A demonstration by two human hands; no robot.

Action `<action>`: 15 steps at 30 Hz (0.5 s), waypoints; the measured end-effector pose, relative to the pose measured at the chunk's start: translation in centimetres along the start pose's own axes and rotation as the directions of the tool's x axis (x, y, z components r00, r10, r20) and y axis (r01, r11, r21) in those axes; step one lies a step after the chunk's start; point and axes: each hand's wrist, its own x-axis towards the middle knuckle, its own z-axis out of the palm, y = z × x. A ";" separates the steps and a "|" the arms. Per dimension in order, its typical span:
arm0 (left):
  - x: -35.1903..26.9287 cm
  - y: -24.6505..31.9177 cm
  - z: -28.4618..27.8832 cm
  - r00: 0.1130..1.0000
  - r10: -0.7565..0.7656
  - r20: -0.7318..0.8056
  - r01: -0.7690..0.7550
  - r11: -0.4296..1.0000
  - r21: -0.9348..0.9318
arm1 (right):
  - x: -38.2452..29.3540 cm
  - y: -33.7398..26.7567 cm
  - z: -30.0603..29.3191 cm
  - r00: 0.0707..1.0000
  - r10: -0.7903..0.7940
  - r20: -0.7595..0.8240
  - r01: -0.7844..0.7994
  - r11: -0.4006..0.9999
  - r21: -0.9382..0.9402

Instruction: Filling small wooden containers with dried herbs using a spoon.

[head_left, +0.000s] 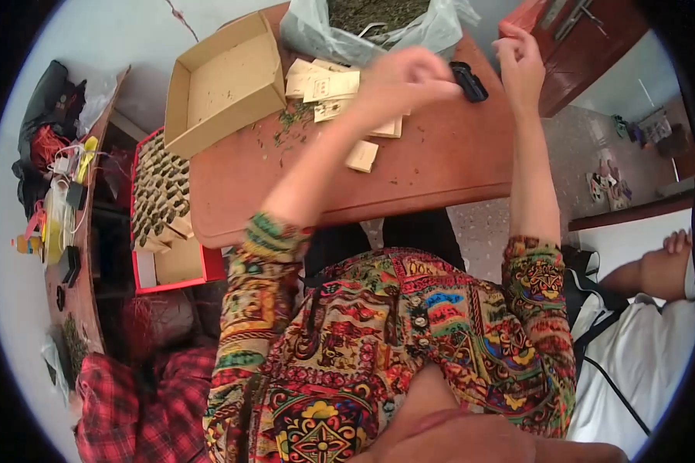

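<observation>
My left hand [408, 78] is blurred over the reddish-brown table [440, 156], its fingers bent towards a black plastic object [470, 82]. Whether anything sits between those fingers cannot be made out. At the table's right side, my right hand [519, 63] is raised with curled fingers gripping the lower edge of a red plastic bag [522, 18]. Small printed kraft paper packets [331, 87] lie in a loose pile, partly hidden by my left forearm. One packet [362, 156] rests apart, nearer to me. Behind them stands a clear plastic bag [324, 35] of dark dried leaves [376, 14].
A cardboard tray [226, 87] sits at the table's back left. Below it, a red box [211, 266] holds rows of filled paper packets [159, 185]. Green leaf scraps [292, 116] are scattered on the tabletop. A cluttered shelf [87, 231] stands left; people sit on both sides.
</observation>
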 end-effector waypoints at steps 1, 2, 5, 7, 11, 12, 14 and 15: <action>-1.9 -0.8 -3.7 1.000 0.009 -0.024 -0.009 1.000 0.017 | -1.9 -2.1 0.2 0.982 0.017 0.190 -0.050 0.983 0.174; -3.4 -1.9 -6.4 0.993 -0.034 -0.114 0.040 0.998 0.051 | -3.7 -2.9 0.2 0.941 0.033 0.336 -0.113 0.968 0.222; -6.6 -4.1 -11.2 0.909 -0.125 -0.397 0.195 0.971 0.140 | -6.7 -2.2 0.7 0.855 0.001 0.519 -0.189 0.932 0.311; -8.0 -6.1 -12.5 0.899 -0.136 -0.416 0.253 0.937 0.240 | -7.7 -1.7 1.3 0.841 0.101 0.532 -0.289 0.914 0.283; -6.3 -6.7 -11.2 0.965 0.123 -0.231 0.112 0.603 0.790 | -7.8 0.9 1.6 0.899 0.203 0.388 -0.296 0.935 0.195; -5.9 -6.9 -11.0 0.977 0.007 -0.213 0.164 0.617 0.770 | -7.2 1.5 1.2 0.912 0.226 0.342 -0.290 0.945 0.149; -4.7 -7.1 -11.3 0.988 -0.003 -0.156 0.131 0.555 0.821 | -5.8 2.2 0.9 0.928 0.288 0.237 -0.331 0.929 0.168; -4.0 -7.4 -11.2 0.994 -0.023 -0.108 0.105 0.493 0.864 | -4.8 2.4 0.7 0.931 0.280 0.232 -0.323 0.931 0.170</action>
